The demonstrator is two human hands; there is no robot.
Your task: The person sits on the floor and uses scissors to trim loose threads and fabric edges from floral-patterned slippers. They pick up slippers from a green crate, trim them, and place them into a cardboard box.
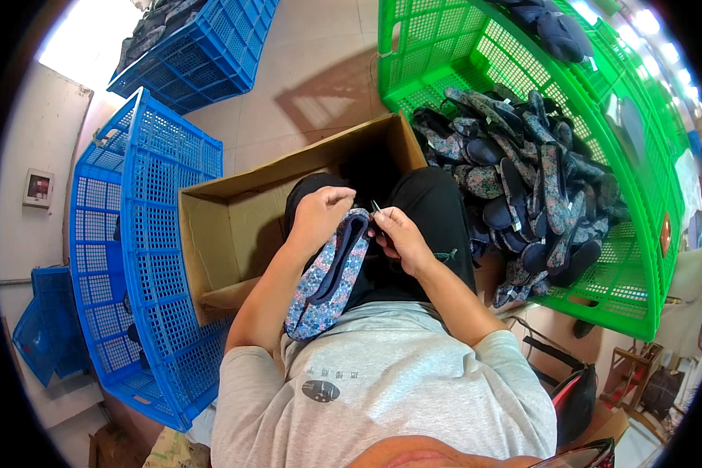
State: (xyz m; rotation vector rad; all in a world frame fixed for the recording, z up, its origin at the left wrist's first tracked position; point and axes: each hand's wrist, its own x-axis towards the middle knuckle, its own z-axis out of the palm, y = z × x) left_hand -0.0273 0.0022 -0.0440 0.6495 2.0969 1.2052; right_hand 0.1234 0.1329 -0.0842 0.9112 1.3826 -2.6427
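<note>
A cloth slipper [329,282] with a blue and pink flower pattern and dark lining lies over my lap, its opening facing up. My left hand [322,214] is closed in a pinch just beside the slipper's far end; what its fingertips hold is too small to make out. My right hand [402,240] is closed around a small pointed metal tool [376,206], whose tip sticks up past the thumb. Its fingers are by the same end of the slipper, and whether they also touch it is hidden.
Beyond my knees stands a cardboard box [269,181]. To the right, a green plastic crate [600,292] holds a heap of similar patterned slippers [515,168]. A blue crate [168,226] stands on the left, with another blue crate [218,58] farther off holding dark items.
</note>
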